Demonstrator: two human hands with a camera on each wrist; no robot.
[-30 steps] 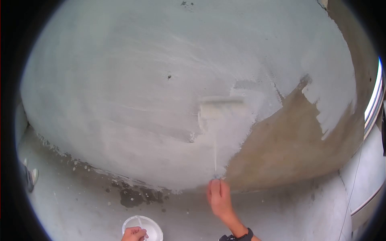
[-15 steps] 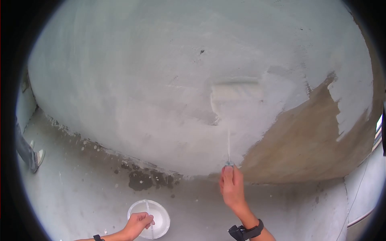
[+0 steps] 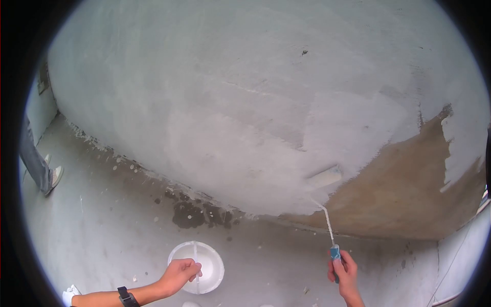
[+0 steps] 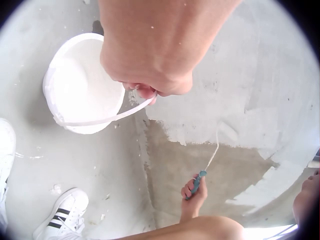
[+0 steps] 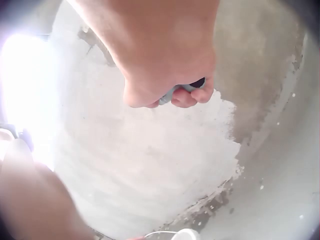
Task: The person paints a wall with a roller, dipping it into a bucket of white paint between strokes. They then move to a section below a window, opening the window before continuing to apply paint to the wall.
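Note:
In the head view my right hand grips the blue-green handle of a paint roller. Its white sleeve lies tilted against the wall, near the edge between white coating and bare brown surface. The right wrist view shows fingers curled round that handle, with the roller's head hidden. My left hand holds the handle of a white bucket. In the left wrist view the bucket hangs from this handle, pale white inside, and the hand's fingers are partly hidden behind its back.
A bare brown patch covers the wall's lower right. Dark wet spots and white splashes mark the floor along the wall's foot. Another person's leg and shoe stand at the far left. White shoes are below the bucket.
The roller has come down the wall and to the right, and now tilts. My right hand moved lower right with it. The left hand and bucket came further into view.

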